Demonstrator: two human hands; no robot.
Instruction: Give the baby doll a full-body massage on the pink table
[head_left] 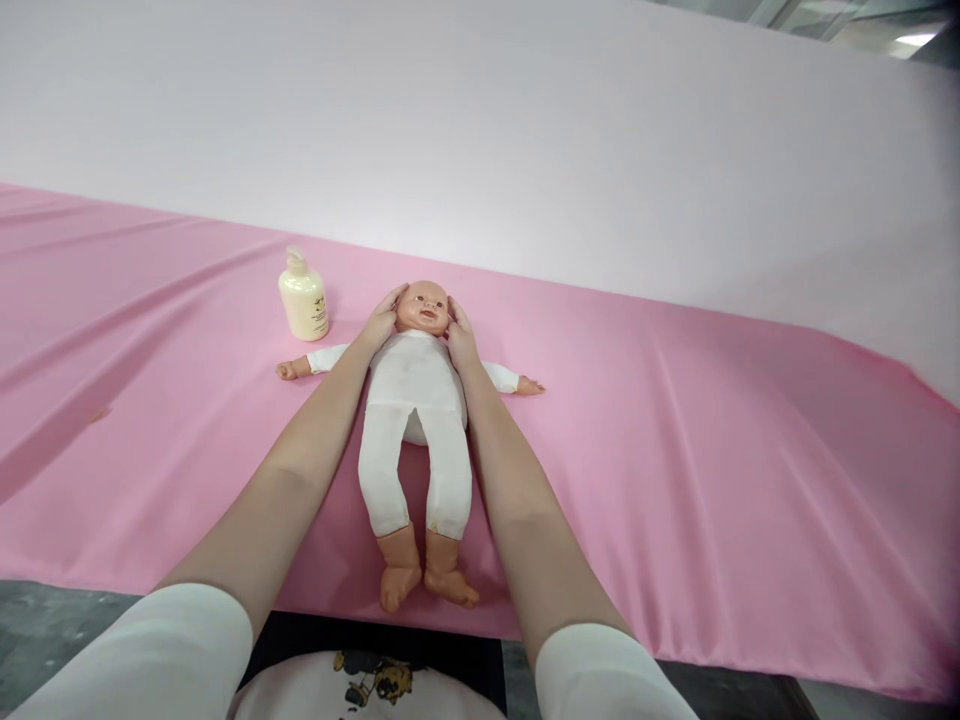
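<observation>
The doll (416, 385) is lying face up on the pink sheet (675, 420), head pointing away from the camera, both arms spread sideways and both feet (424, 585) resting near the sheet's front edge. The left hand (382, 322) is cupping the left side of the doll's head (424, 306), fingers open and curved against it. The right hand (459, 335) is cupping the opposite side in the same way (neither hand is closing into a grip; the 2 palms are simply pressing the head between them). Both forearms are extending along the doll's body, 1 on each side, touching or just beside its white suit. A cream pump bottle (303, 298) is standing upright on the sheet, just beside the left hand and behind the doll's outstretched arm (309, 364). A pale wall (480, 130) is rising behind the sheet.
</observation>
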